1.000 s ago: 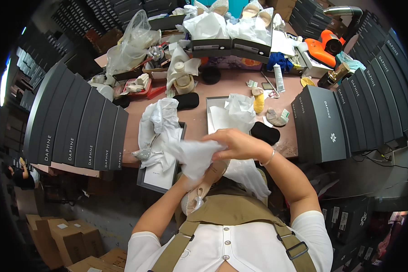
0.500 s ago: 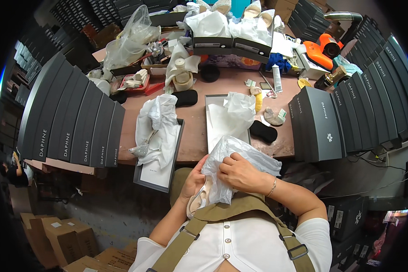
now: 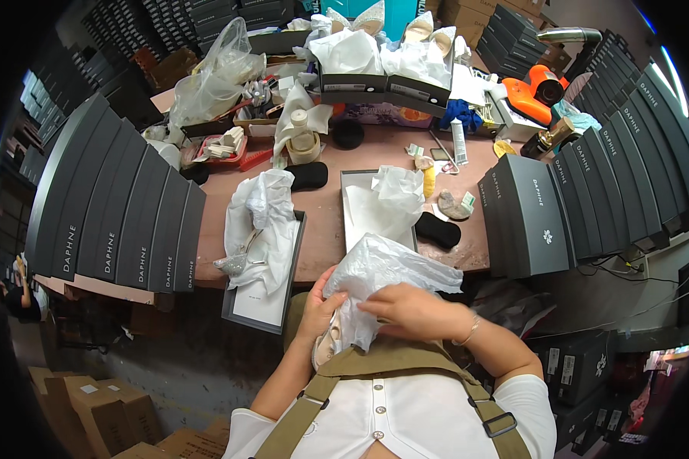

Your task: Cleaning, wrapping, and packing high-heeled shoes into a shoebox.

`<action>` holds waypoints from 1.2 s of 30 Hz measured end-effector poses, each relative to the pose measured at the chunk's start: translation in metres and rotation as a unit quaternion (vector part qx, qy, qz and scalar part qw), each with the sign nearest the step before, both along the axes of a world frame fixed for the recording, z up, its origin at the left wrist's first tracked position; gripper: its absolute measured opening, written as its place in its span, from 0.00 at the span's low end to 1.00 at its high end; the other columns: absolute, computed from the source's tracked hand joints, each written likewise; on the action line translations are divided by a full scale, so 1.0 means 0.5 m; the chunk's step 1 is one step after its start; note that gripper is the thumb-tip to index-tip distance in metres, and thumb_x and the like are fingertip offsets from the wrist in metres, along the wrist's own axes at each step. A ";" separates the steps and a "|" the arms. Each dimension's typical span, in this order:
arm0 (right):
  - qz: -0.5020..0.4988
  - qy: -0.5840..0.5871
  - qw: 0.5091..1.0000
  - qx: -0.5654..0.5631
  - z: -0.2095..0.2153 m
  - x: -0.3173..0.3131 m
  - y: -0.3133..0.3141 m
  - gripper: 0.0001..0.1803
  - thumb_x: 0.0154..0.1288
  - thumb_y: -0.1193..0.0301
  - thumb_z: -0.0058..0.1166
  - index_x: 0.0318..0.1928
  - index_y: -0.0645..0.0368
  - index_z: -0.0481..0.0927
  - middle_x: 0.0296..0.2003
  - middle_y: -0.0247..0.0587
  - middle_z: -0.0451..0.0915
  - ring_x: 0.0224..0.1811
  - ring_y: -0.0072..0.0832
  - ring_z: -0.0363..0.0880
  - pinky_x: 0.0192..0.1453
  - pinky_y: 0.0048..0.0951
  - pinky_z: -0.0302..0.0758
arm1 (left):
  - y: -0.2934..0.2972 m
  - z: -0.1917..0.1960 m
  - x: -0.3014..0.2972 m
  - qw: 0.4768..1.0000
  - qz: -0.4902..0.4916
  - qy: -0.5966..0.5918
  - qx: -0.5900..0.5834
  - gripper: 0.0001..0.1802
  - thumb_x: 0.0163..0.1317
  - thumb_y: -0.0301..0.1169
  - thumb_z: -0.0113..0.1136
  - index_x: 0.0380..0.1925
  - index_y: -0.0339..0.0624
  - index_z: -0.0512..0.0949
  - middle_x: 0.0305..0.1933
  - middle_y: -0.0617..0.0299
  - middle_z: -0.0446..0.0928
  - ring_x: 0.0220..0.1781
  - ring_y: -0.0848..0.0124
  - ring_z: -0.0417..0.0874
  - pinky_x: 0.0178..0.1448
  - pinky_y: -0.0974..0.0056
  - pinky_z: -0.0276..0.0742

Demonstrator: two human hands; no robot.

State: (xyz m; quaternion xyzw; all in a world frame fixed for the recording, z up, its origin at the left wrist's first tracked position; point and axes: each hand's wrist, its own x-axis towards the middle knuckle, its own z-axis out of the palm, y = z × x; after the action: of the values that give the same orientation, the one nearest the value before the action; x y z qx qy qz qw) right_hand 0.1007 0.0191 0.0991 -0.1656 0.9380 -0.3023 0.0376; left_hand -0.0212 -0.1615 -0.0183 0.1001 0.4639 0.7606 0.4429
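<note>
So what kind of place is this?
Probably a shoe workshop: dark boxes flank the worktable, a glittery shoe lies on white tissue, and the left hand holds a pale shoe.

Even light covers the desk (image 3: 321, 233); the floor (image 3: 207, 375) is dimmer. Fisheye distortion curves the outer shoeboxes (image 3: 92, 206).

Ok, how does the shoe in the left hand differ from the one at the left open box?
The held shoe is in the left hand; the other shoe lies on white tissue at the open box. A thin white sheet partly covers the held shoe; the other shoe's silver end lies exposed. The held shoe shows beige, the other shoe glittery silver. Both rest against white wrapping.
</note>
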 end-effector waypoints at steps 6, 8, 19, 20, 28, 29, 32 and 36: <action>-0.220 -0.051 0.970 -0.089 -0.022 -0.082 0.150 0.21 0.60 0.64 0.61 0.48 0.66 0.77 0.37 0.50 0.80 0.38 0.38 0.79 0.44 0.34 0.74 | -0.005 0.028 -0.026 0.997 -0.048 0.062 0.015 0.34 0.53 0.17 0.52 0.64 0.37 0.62 0.56 0.60 0.73 0.55 0.73 0.75 0.61 0.68 0.68; -0.216 -0.137 0.956 -0.141 -0.043 -0.096 0.165 0.18 0.61 0.64 0.58 0.43 0.68 0.78 0.32 0.52 0.81 0.32 0.38 0.80 0.40 0.33 0.74 | -0.005 0.032 -0.025 0.998 -0.024 0.057 0.021 0.35 0.53 0.16 0.51 0.65 0.37 0.62 0.57 0.59 0.73 0.56 0.73 0.74 0.62 0.67 0.68; -0.257 -0.078 0.946 -0.183 -0.023 -0.156 0.130 0.12 0.62 0.67 0.54 0.35 0.66 0.78 0.25 0.48 0.80 0.26 0.34 0.78 0.33 0.35 0.72 | 0.018 0.025 -0.066 0.987 0.143 0.072 -0.017 0.34 0.52 0.15 0.47 0.63 0.37 0.63 0.51 0.56 0.75 0.43 0.74 0.78 0.49 0.70 0.75; -0.264 -0.075 0.937 -0.217 -0.019 -0.164 0.113 0.12 0.62 0.67 0.54 0.35 0.66 0.78 0.25 0.47 0.80 0.26 0.32 0.77 0.33 0.35 0.72 | 0.025 0.019 -0.060 0.983 0.162 0.086 -0.024 0.34 0.52 0.15 0.47 0.64 0.37 0.63 0.52 0.56 0.75 0.45 0.74 0.78 0.50 0.70 0.74; -0.223 0.057 0.972 -0.046 -0.067 -0.144 -0.065 0.08 0.57 0.70 0.54 0.32 0.63 0.77 0.25 0.53 0.79 0.28 0.51 0.78 0.35 0.44 0.75 | 0.045 -0.005 0.013 0.982 0.159 -0.081 0.066 0.33 0.58 0.22 0.50 0.67 0.40 0.58 0.59 0.54 0.70 0.56 0.68 0.74 0.61 0.66 0.69; -0.181 0.051 0.982 -0.035 -0.074 -0.126 -0.067 0.10 0.57 0.68 0.56 0.35 0.62 0.77 0.28 0.52 0.79 0.31 0.50 0.78 0.37 0.44 0.75 | 0.035 -0.005 0.008 0.967 0.128 -0.180 0.130 0.34 0.60 0.24 0.50 0.68 0.41 0.57 0.59 0.54 0.70 0.57 0.67 0.74 0.62 0.65 0.69; -0.103 0.051 0.993 0.010 -0.055 -0.077 -0.068 0.21 0.54 0.65 0.60 0.47 0.61 0.75 0.39 0.50 0.79 0.44 0.48 0.77 0.45 0.44 0.74 | 0.024 0.023 -0.023 0.991 0.047 -0.113 0.052 0.37 0.62 0.30 0.55 0.69 0.41 0.52 0.60 0.54 0.68 0.58 0.67 0.72 0.61 0.64 0.70; -0.217 0.125 0.960 0.126 -0.009 -0.003 -0.062 0.36 0.53 0.63 0.63 0.62 0.61 0.66 0.47 0.53 0.77 0.56 0.50 0.70 0.54 0.43 0.72 | 0.029 0.046 -0.048 1.000 0.006 0.012 0.019 0.41 0.56 0.19 0.58 0.69 0.39 0.53 0.64 0.55 0.66 0.62 0.68 0.70 0.65 0.64 0.66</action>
State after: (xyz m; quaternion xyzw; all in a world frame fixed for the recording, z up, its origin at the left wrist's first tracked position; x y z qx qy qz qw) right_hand 0.0992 -0.0119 0.0948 0.0113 0.9792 -0.1590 -0.1254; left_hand -0.0454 -0.1471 0.0046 0.1151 0.4550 0.7708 0.4308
